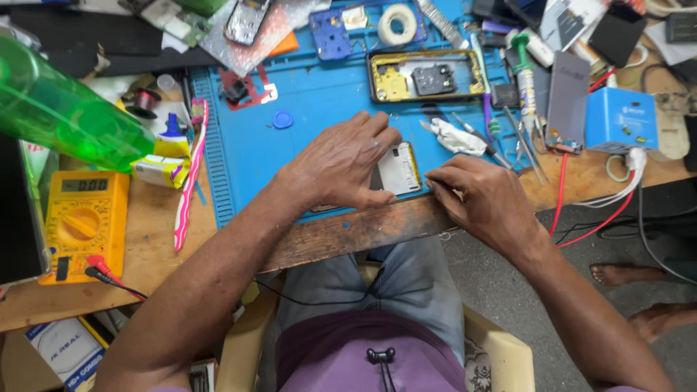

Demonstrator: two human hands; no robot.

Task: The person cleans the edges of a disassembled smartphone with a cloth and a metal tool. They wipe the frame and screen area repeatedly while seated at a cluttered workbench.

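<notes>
Left hand [341, 163] lies palm down, fingers spread flat, pressing on a small phone part [398, 168] with a pale grey face and yellow edge; not clenched, holding it down rather than gripping. The part sits at the near edge of the blue work mat [305, 109], just above the wooden bench edge [348, 232]. Right hand [483, 199] is loosely curled, fingertips touching the part's right edge; whether it pinches a tool there, cannot tell. Beyond the hands on the mat: an opened phone frame [425, 75] with yellow inner plate, a crumpled white cloth [454, 136], tweezers [526, 141] and a roll of tape [397, 24]. Left of the mat: a yellow multimeter [83, 218] with red and black leads, a pink-and-white toothbrush [190, 174], a green bottle [62, 109]. Right: a small blue box [621, 118], red wires.
</notes>
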